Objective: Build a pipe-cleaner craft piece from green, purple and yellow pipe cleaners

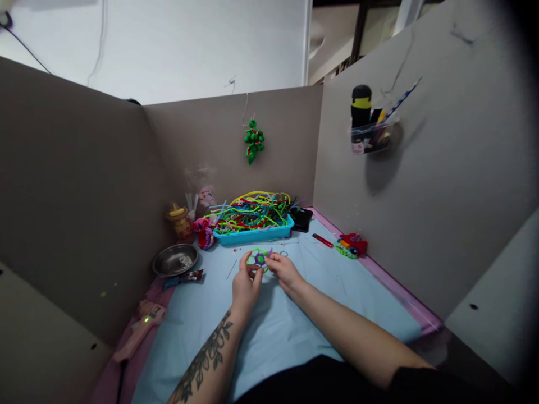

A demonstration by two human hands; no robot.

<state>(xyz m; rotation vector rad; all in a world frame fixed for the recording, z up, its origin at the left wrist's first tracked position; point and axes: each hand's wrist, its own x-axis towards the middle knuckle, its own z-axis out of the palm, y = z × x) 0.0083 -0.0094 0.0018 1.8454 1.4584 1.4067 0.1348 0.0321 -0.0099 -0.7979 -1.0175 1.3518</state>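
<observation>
Over the middle of the blue-covered table, a small round craft piece (pixel 260 259) is held up between both hands. It has a bright green outer ring and a purple and green centre, and looks bent from fuzzy strands. My left hand (pixel 247 283) is closed on its left and lower edge. On the other side, my right hand (pixel 285 270) pinches its right edge, near a short purple end sticking up. Fingers cover parts of the piece. A thin straight stick (pixel 231 269) lies left of my left hand, and a small ring (pixel 284 253) lies just beyond the right.
Behind the hands stands a blue tray (pixel 256 234) heaped with coloured strands. A metal bowl (pixel 158 264) with white bits and a pink glue gun (pixel 141 332) are at left. At right lie a red cutter (pixel 323 240) and a colourful craft (pixel 352 246). Grey panels (pixel 236 134) enclose the table.
</observation>
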